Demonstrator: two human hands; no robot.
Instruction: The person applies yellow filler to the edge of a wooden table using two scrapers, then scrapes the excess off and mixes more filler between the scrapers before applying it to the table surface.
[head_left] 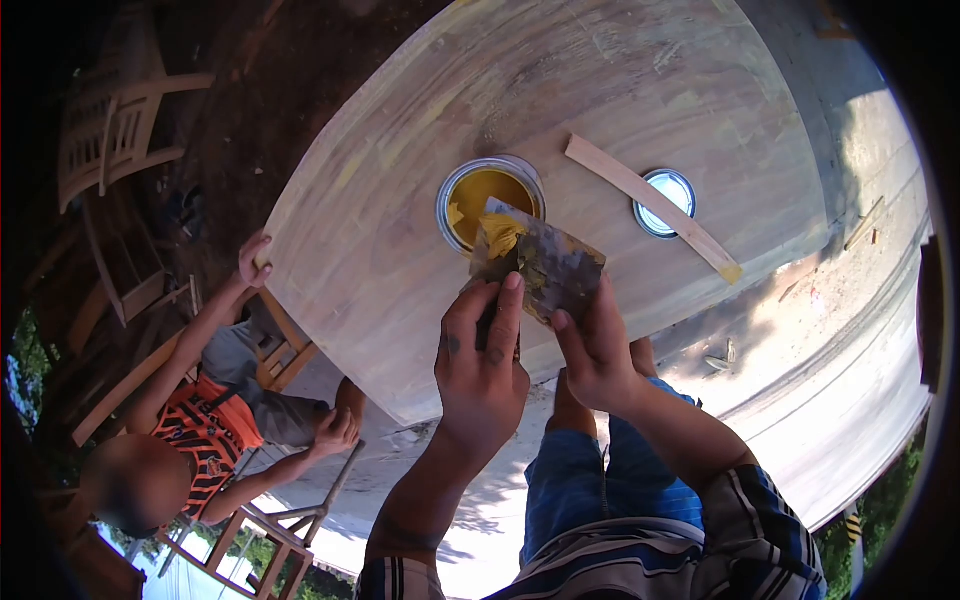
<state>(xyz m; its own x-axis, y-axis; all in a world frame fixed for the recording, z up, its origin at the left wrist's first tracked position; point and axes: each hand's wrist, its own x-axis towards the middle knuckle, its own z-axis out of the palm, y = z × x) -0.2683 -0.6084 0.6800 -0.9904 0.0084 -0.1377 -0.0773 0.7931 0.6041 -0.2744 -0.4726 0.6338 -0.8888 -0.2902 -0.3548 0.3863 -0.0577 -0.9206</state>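
My left hand (482, 350) is closed on a scraper, whose blade carries yellow paste (502, 232). Pinched in my right hand (598, 350) is a thin, stained plate (565, 270), its face smeared with dark and yellow patches. The two tools touch or overlap in front of me, above the near edge of an open can (443, 212) with yellow paste inside. A wooden stick (640, 190) with a yellowed tip lies across a round metal lid (672, 190) to the right of the can.
The can and lid rest on a large wooden tabletop (380, 140). At the left, a co-worker in an orange top (215, 420) has one hand on the table's edge. Wooden chairs (120, 130) stand beyond, and a wooden frame (285, 540) is at the lower left.
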